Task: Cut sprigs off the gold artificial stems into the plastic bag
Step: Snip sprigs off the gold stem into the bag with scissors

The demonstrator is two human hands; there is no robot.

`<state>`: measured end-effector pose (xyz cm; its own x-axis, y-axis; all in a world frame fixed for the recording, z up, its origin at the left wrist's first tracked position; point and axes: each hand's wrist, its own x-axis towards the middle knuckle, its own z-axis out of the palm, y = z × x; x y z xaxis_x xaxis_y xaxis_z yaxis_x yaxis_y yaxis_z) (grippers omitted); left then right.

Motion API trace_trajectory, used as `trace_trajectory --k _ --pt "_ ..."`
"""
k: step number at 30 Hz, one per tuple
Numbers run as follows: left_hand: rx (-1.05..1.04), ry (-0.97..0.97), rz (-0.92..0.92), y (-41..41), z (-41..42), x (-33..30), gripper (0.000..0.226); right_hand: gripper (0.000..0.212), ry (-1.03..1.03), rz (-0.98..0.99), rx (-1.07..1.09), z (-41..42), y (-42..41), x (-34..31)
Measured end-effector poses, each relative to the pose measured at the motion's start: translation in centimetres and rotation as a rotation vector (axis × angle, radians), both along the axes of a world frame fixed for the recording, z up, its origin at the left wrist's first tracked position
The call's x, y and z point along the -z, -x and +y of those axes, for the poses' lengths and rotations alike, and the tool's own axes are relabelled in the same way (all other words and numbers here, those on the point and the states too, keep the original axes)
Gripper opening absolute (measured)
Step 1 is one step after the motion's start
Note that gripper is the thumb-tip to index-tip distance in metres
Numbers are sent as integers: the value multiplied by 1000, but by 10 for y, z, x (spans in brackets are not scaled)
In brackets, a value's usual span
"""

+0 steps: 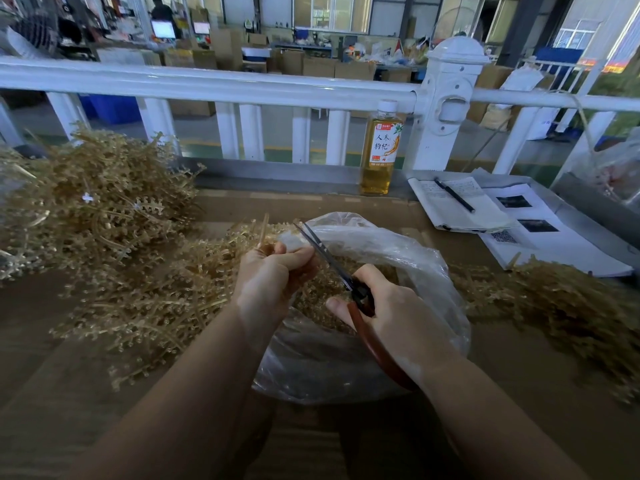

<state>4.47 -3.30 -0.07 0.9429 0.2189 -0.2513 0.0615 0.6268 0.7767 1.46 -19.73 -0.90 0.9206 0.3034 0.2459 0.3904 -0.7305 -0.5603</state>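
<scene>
While the left hand (pixel 268 271) pinches a gold stem (pixel 262 232) upright over the plastic bag (pixel 408 258), the right hand (pixel 391 317) grips red-handled scissors (pixel 332 265), whose blades point up past the left fingertips. Cut sprigs (pixel 322 292) lie inside the bag. Heaps of gold stems (pixel 104 202) cover the brown surface (pixel 52 393) at left and right. A drink bottle (pixel 381 150) stands by the white railing (pixel 242 86).

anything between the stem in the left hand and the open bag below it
Nothing visible does. The left hand holds the gold artificial stem at the rim of the clear plastic bag, whose mouth lies open beneath. Only the red-handled scissors in the right hand cross there.
</scene>
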Motion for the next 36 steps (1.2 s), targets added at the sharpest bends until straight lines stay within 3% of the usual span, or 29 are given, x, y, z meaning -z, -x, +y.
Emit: trace_trajectory --k 11,21,30,36 --pt "75 -55 -44 -1 1 6 38 30 31 -23 -21 -2 -1 3" --pt "110 -111 -36 -1 4 11 27 36 96 -115 -12 -4 -2 9" --pt "142 -200 -78 -1 0 13 41 33 80 -98 15 -2 -3 12" --pt "155 -197 -58 -1 1 15 22 32 83 -77 3 -2 -4 10"
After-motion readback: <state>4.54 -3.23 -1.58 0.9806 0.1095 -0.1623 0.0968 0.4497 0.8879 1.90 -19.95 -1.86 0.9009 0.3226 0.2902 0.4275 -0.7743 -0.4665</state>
